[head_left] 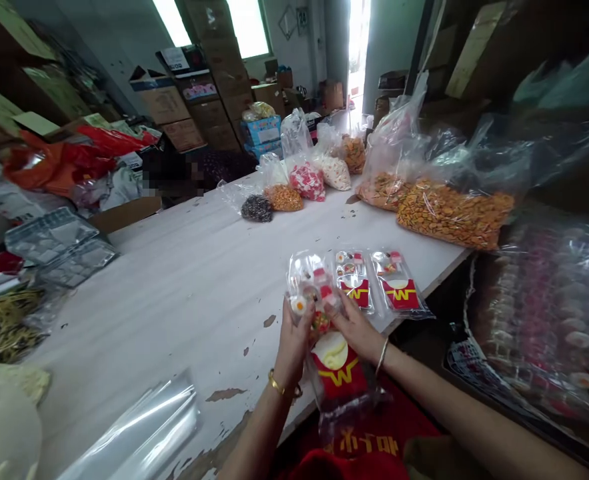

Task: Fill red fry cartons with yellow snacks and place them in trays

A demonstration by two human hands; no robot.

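Between my two hands is a clear plastic bag [335, 373] at the table's near edge. Small toy food pieces show in its upper part, among them a fried egg, and a red piece with a yellow W-like mark sits lower down. My left hand [294, 337] grips the bag's left side, thumb on its front. From the right, my right hand [357, 327] closes on the same bag with its fingers at the pieces. Just beyond lie two similar filled bags, a middle one [353, 270] and a right one [398, 283], flat on the table.
On the white table [184, 293], clear empty-looking sleeves [144, 427] lie near left. Tied bags of small pieces, including a large orange one [449, 213], line the far side. At right stands a plastic-covered box of pieces [549, 320]; at left, clear plastic cases [61, 247].
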